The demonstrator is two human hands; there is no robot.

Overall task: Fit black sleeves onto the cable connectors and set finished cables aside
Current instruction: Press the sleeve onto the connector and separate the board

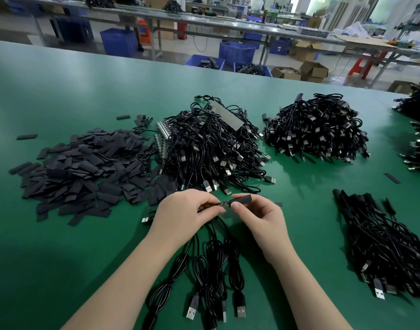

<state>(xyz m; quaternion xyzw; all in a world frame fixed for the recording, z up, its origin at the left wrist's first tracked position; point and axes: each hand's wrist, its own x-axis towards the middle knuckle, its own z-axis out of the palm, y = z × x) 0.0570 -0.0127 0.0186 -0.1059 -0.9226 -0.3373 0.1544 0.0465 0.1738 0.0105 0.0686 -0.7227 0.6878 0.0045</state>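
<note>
My left hand (185,210) pinches the bare connector end of a black cable (218,205) at the middle of the green table. My right hand (256,215) holds a black sleeve (242,199) right at that connector's tip, partly over it. Several cables (213,265) hang from my left hand and trail toward me, their USB plugs (240,306) lying near the front edge. A heap of loose black sleeves (85,172) lies at the left. A big pile of cables (211,144) sits just beyond my hands.
A second cable pile (316,129) lies at the back right, and a flat bundle of cables (375,244) at the right. More piles (418,139) sit at the far right edge. A stray sleeve (392,178) lies on the green table (61,258). Blue crates (237,52) stand beyond.
</note>
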